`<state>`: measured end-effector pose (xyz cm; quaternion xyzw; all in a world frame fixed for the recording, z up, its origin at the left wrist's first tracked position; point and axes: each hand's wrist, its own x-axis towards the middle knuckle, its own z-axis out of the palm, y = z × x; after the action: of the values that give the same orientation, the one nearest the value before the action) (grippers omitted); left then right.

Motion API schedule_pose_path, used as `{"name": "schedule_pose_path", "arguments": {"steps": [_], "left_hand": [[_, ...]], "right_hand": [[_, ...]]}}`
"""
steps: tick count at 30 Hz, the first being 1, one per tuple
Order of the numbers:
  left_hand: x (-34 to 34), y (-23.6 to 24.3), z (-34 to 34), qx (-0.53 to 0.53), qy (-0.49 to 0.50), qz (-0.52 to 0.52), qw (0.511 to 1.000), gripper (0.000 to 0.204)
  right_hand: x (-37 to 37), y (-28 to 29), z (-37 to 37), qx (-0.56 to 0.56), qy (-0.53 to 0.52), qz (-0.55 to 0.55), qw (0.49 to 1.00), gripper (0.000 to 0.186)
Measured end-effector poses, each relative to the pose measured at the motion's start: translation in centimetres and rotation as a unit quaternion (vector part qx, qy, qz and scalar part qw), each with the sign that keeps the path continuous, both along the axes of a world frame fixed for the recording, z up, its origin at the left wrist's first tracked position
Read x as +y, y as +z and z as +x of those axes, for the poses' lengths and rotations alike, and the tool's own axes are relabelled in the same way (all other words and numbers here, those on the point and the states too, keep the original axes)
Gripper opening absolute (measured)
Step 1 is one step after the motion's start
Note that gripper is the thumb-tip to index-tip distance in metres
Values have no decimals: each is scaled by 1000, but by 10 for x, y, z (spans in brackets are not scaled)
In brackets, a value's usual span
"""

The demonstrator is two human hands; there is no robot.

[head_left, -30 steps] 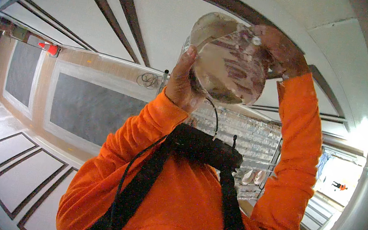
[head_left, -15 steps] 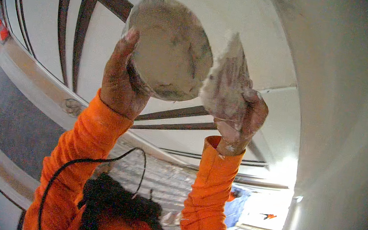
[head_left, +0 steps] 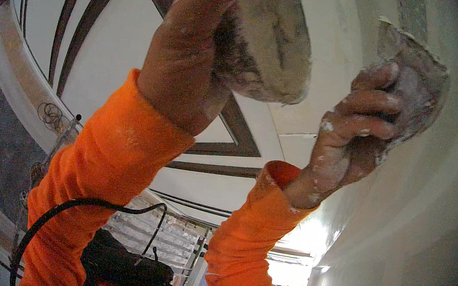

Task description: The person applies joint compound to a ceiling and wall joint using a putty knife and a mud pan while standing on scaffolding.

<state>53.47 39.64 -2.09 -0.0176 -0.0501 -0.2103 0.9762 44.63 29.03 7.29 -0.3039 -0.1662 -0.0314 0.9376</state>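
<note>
High in the head view, my left hand (head_left: pixel 185 59) grips a round, bowl-like container (head_left: pixel 286 40) by its side. Greyish-white putty fills and crusts it, and its top runs out of the picture. Farther right, the fingers of my right hand (head_left: pixel 358 125) are curled round a flat, putty-smeared scraper (head_left: pixel 424 85). The scraper's broad blade lies up at the pale wall surface (head_left: pixel 433 216); whether it touches there I cannot tell. White putty spots my right fingers and wrist. Orange sleeves cover both forearms.
Pale panels with dark brown trim (head_left: pixel 234 144) spread behind my arms. A black cable (head_left: pixel 88 202) loops over my left sleeve, near a black strap or bag (head_left: pixel 121 262). Coiled wire (head_left: pixel 52 114) hangs at the left. Bright light (head_left: pixel 309 240) comes from an opening low on the right.
My right hand has swung up and right with the scraper, from beside the bowl to the wall. My left hand has risen closer, and the bowl has tipped and shifted right.
</note>
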Motion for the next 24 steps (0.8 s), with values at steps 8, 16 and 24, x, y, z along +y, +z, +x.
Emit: {"name": "schedule_pose_path", "arguments": {"steps": [8,16,24], "left_hand": [[-12,30,-16,-27,19,6,999,50],[-14,57,-18,-42,21,2,999,52],[3,21,1,-80,-17,-67,994,58]], "right_hand": [[-11,21,-21,19,-43,52,998,55],[-16,13,-59,-25,-61,102,993,53],[6,-12,-21,53,-72,72,993,39]]}}
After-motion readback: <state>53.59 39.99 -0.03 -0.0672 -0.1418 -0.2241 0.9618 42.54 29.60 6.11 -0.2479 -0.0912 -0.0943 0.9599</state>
